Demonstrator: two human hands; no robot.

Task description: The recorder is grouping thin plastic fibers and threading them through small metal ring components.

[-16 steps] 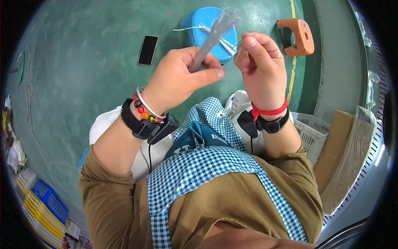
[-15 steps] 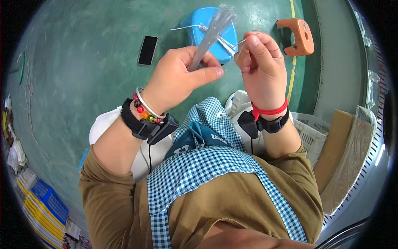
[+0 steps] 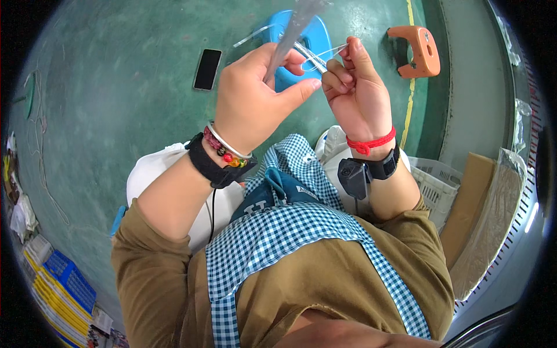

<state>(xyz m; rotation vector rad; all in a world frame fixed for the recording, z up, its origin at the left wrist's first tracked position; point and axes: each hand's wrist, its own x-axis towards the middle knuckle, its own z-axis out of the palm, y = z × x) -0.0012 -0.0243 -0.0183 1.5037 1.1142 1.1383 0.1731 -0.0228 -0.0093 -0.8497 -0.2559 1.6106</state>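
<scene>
A greyish, see-through bundle of thin strips (image 3: 297, 26) stands up out of my left hand (image 3: 250, 95), which is closed round its lower end. The thumb of that hand points right, toward the other hand. My right hand (image 3: 361, 87) pinches the end of a thin white strand (image 3: 338, 50) between thumb and forefinger, the other fingers curled. The strand bends into a loop left of the fingers. Behind both hands is a blue stool (image 3: 318, 37), with silvery-white strips (image 3: 311, 55) lying across it. A pale strip (image 3: 250, 37) sticks out past its left side.
A black-screened phone (image 3: 207, 69) lies on the green floor. An orange stool (image 3: 428, 53) stands right, by the yellow line. White crate (image 3: 432, 188) and cardboard (image 3: 473, 200) are at my right side; a blue basket (image 3: 69, 278) is at lower left.
My left hand has moved slightly up and right with the bundle. My right hand has shifted slightly up and left, and the strand it pinches now curves in a wider loop.
</scene>
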